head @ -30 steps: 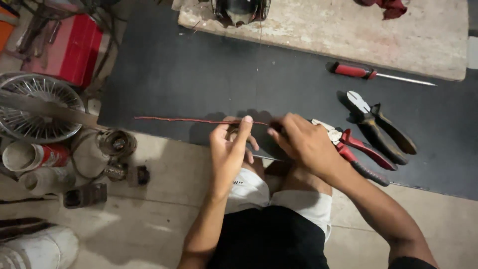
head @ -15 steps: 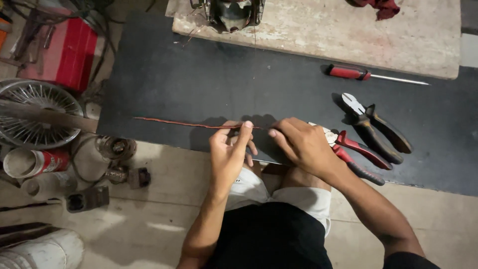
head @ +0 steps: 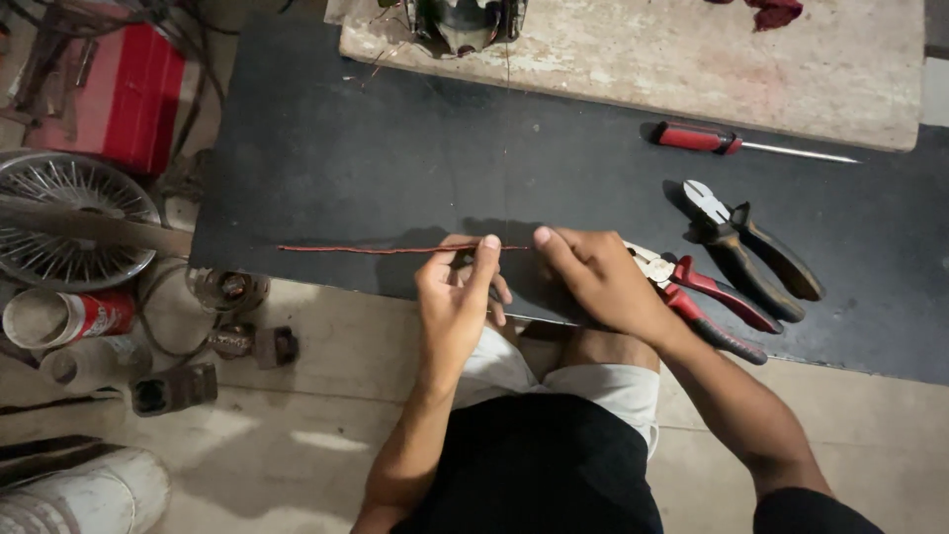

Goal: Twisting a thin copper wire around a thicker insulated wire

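Black rubbery mat (head: 326, 148), hands pinching thin reddish wire (head: 376, 249)

Left hand (head: 457, 297) pinching (fingertips together), right hand (head: 598, 280) curled, forearms converging

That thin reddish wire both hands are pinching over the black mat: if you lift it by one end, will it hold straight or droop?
The reddish wire is very thin and long, so its free end would likely sag. It looks slightly wavy already, so it probably bends easily. Pinched between the left hand and right hand, it seems light.
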